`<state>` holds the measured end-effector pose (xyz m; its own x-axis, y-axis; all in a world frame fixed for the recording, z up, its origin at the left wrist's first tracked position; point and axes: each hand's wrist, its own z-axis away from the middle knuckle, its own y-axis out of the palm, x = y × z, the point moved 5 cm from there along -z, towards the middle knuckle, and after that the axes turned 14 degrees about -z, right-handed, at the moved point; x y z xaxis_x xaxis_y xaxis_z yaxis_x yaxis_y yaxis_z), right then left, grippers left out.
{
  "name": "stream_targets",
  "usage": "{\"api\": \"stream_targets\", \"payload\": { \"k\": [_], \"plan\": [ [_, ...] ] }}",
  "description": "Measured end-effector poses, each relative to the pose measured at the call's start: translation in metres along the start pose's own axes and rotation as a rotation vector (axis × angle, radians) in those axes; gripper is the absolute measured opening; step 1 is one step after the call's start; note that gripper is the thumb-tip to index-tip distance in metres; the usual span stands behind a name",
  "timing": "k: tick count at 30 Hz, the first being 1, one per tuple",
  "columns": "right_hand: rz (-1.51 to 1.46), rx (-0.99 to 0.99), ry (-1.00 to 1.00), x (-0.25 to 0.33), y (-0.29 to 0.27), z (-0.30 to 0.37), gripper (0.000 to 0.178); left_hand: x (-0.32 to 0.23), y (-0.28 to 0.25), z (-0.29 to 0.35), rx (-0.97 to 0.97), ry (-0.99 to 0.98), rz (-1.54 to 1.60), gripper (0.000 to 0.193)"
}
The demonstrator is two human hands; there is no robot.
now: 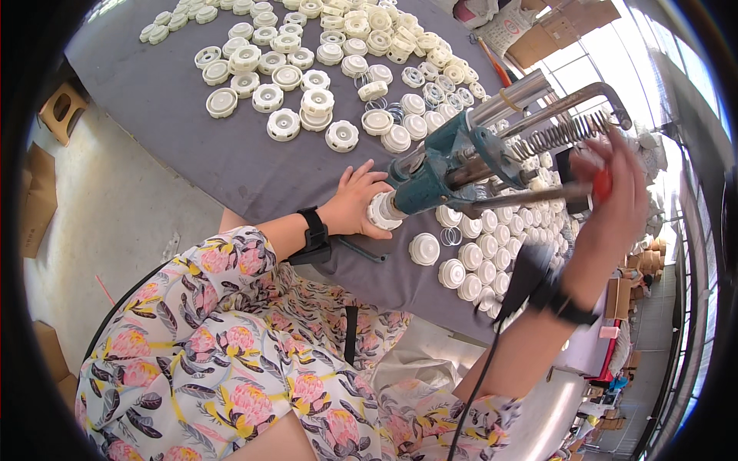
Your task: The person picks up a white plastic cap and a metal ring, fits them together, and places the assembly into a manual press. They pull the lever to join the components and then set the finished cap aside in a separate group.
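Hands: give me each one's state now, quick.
Left hand: closed on a white plastic cap under the teal press.
Right hand: gripping the press's red-tipped lever.

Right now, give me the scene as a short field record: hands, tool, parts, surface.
left hand: left hand holds a white cap under the press nose
right hand: right hand grips the red-handled lever
tool: teal hand press with a coil spring
parts: white caps spread at the far side, more stacked at right
surface: grey table
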<state>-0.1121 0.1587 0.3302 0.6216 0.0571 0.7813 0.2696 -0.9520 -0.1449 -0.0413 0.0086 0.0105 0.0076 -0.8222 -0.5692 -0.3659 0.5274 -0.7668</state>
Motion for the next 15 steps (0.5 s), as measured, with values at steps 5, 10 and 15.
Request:
{"api": "stream_targets", "payload": {
  "k": [5, 10, 15],
  "plan": [
    [0.039, 0.085, -0.066, 0.007, -0.016, 0.164, 0.033, 0.004, 0.000, 0.001, 0.022, -0.015, -0.059, 0.083],
    [0.331, 0.021, -0.018, -0.048, 0.011, 0.266, 0.033, 0.003, 0.009, -0.005, 0.002, 0.021, -0.044, 0.083],
    [-0.274, -0.117, 0.817, -0.067, 0.002, 0.238, 0.039, 0.008, 0.010, -0.002, -0.002, 0.022, -0.013, 0.083]
  ]
}}
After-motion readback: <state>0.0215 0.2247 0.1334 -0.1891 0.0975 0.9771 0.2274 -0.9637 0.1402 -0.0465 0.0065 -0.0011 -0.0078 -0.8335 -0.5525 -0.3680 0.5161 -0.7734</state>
